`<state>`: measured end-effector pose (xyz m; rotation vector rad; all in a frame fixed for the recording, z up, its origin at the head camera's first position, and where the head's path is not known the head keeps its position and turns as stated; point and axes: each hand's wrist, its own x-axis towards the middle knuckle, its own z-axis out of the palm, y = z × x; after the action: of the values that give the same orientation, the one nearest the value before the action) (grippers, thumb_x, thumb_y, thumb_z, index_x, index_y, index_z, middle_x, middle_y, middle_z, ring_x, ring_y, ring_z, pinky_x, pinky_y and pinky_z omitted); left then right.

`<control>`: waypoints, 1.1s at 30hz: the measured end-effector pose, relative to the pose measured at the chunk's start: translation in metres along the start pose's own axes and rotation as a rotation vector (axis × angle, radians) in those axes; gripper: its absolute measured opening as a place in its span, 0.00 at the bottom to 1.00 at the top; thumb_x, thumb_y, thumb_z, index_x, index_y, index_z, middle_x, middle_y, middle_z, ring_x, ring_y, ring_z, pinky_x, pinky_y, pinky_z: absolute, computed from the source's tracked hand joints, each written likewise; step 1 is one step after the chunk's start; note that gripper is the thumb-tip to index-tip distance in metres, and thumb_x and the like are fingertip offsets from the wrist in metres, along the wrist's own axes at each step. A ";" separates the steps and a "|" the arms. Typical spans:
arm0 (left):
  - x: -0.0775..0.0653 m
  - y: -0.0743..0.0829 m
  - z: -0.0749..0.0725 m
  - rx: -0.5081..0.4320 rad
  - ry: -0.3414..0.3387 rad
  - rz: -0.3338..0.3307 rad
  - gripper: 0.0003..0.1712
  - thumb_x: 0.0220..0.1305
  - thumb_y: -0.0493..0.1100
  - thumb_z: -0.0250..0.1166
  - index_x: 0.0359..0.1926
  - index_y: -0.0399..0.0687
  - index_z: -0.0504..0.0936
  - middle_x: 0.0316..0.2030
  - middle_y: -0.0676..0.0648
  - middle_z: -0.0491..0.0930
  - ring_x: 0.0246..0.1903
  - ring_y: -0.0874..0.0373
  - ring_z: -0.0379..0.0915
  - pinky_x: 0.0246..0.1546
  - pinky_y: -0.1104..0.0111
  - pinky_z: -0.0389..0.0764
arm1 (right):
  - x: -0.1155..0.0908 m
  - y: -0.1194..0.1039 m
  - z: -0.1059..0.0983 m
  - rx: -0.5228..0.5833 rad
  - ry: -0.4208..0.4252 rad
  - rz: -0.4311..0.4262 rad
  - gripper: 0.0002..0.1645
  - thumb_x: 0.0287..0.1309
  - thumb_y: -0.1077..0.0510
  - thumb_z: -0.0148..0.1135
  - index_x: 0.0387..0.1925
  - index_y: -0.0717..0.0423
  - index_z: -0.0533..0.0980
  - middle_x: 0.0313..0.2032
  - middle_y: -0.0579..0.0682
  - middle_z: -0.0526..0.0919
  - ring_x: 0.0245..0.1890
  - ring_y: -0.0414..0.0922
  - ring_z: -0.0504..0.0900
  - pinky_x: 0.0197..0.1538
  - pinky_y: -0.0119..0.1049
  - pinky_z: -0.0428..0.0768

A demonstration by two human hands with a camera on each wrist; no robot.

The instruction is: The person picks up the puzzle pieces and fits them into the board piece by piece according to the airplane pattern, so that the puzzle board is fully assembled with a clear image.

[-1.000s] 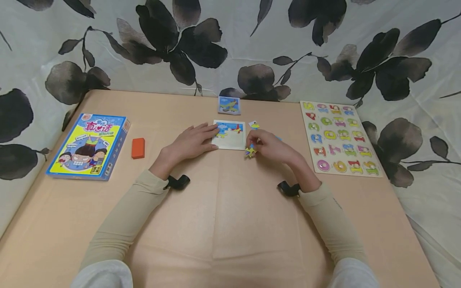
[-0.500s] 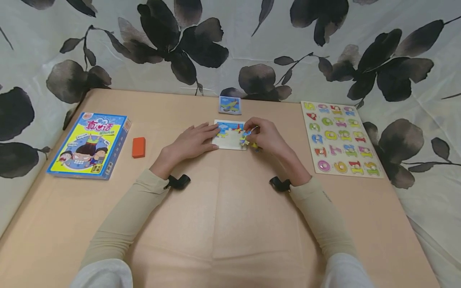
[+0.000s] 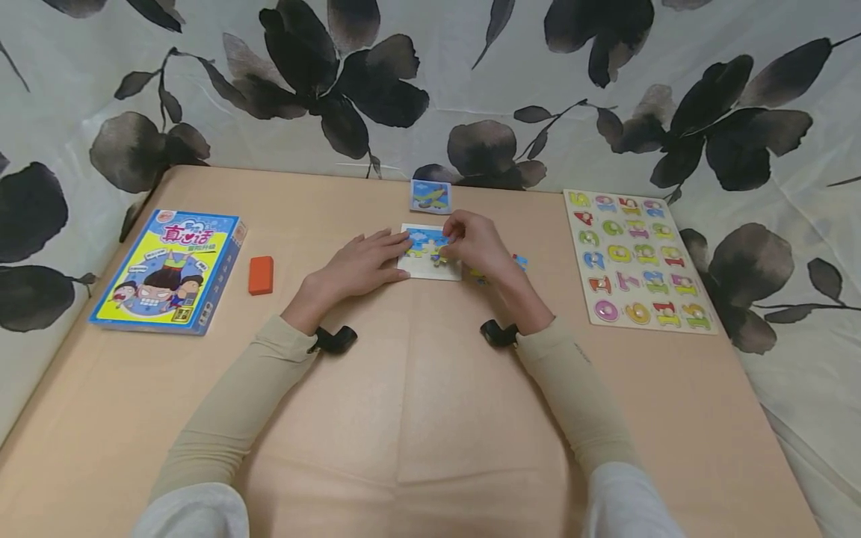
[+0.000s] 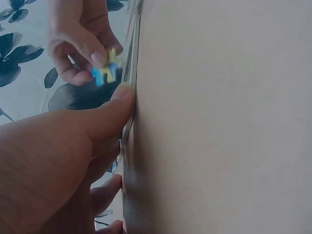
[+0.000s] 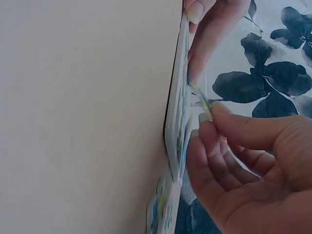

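Note:
A white puzzle tray [image 3: 430, 270] lies at the middle of the table, with part of a blue sky picture fitted in it. My left hand [image 3: 359, 263] rests flat at its left edge, fingers straight, thumb along the near side. Over the tray's right half, my right hand [image 3: 476, 243] pinches a yellow and blue puzzle piece [image 4: 108, 68] between thumb and fingertips. In the right wrist view this puzzle piece [image 5: 202, 100] is tilted, close above the tray. Loose puzzle pieces [image 3: 520, 261] lie right of the tray, partly hidden by the right hand.
A small picture card [image 3: 431, 197] of a yellow plane lies beyond the tray. On the left are a blue and yellow box [image 3: 164, 273] and an orange block [image 3: 261, 276]. A number board [image 3: 635, 261] lies at the right, and a floral cloth [image 3: 484, 90] hangs behind the table.
My right hand has picked up a puzzle piece from right of the tray and carried it left, over the tray. My left hand has stayed at the tray's left edge.

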<state>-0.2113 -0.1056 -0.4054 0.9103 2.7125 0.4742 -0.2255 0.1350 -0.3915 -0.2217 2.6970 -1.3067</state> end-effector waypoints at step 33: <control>0.000 -0.002 0.003 0.021 0.013 0.009 0.39 0.71 0.62 0.55 0.76 0.54 0.60 0.77 0.51 0.55 0.78 0.45 0.45 0.73 0.38 0.51 | 0.018 -0.018 0.023 -0.313 0.009 0.061 0.07 0.56 0.62 0.69 0.38 0.60 0.83 0.39 0.56 0.81 0.43 0.50 0.75 0.51 0.44 0.72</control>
<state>-0.2119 -0.1066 -0.4086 0.9289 2.7308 0.4555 -0.2371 0.1031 -0.3929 -0.1639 2.8792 -0.8666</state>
